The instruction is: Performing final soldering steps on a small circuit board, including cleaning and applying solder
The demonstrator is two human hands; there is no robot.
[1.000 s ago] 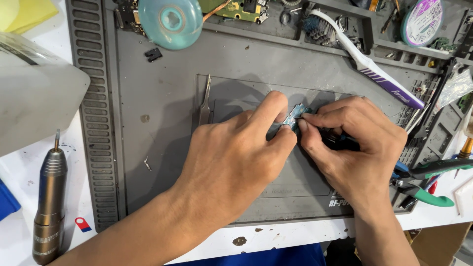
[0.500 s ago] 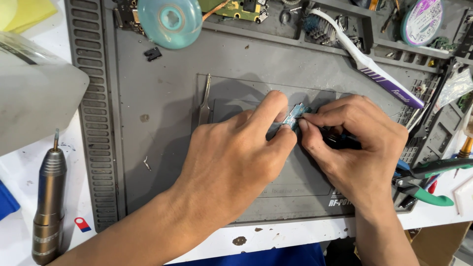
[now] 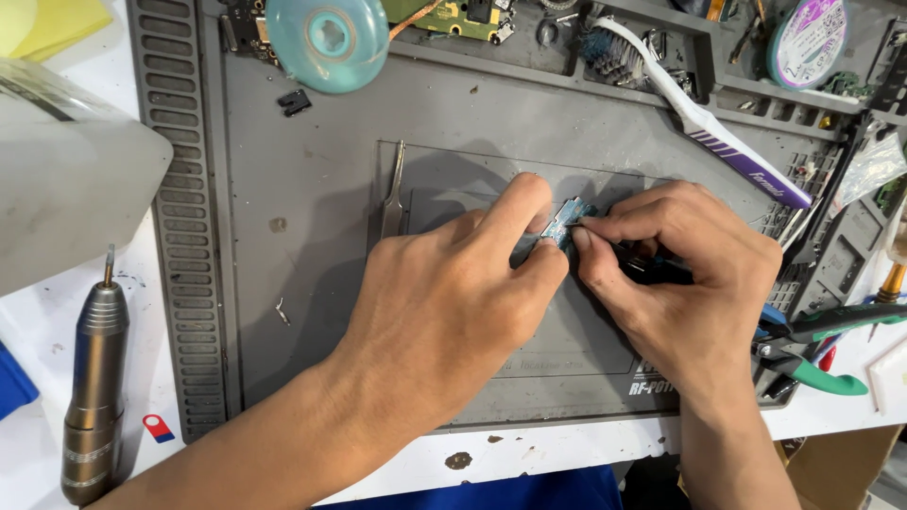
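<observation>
My left hand (image 3: 453, 302) pinches a small blue-green circuit board (image 3: 565, 219) between thumb and forefinger, holding it on edge over the grey repair mat (image 3: 312, 236). My right hand (image 3: 680, 274) meets it from the right, fingertips pressed against the board's edge, and grips a thin dark tool (image 3: 652, 266) that is mostly hidden under the fingers. Most of the board is covered by both hands.
Metal tweezers (image 3: 392, 194) lie on the mat left of my hands. A teal tape roll (image 3: 326, 40) and a white toothbrush (image 3: 699, 123) sit at the mat's top. A grey electric screwdriver (image 3: 94, 378) rests at left, green-handled pliers (image 3: 817, 364) at right.
</observation>
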